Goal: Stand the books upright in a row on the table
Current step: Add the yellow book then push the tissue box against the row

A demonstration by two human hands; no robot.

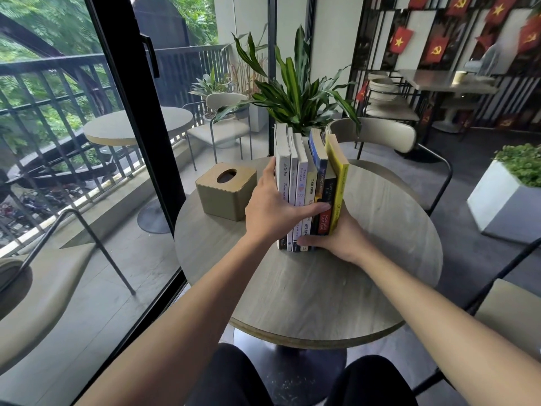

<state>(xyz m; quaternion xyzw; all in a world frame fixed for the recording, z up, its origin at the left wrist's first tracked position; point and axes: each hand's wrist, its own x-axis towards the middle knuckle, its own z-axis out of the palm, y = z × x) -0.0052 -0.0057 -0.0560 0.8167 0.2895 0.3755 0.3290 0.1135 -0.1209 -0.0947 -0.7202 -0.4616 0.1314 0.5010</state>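
Note:
Several books [304,183] stand upright in a tight row on the round grey table [322,288], spines toward me. White spines are at the left, a blue and a black one in the middle, and a yellow book [339,183] at the right end. My left hand [272,212] presses flat against the left end of the row, its thumb stretched across the spines. My right hand [336,238] cups the row's right end at the base, thumb under the spines. The row is squeezed between both hands.
A tan tissue box [225,191] sits on the table left of the books. A potted plant [295,92] and a chair [380,136] stand behind the table. A glass door frame [140,142] runs along the left. A white planter [506,197] stands at the right.

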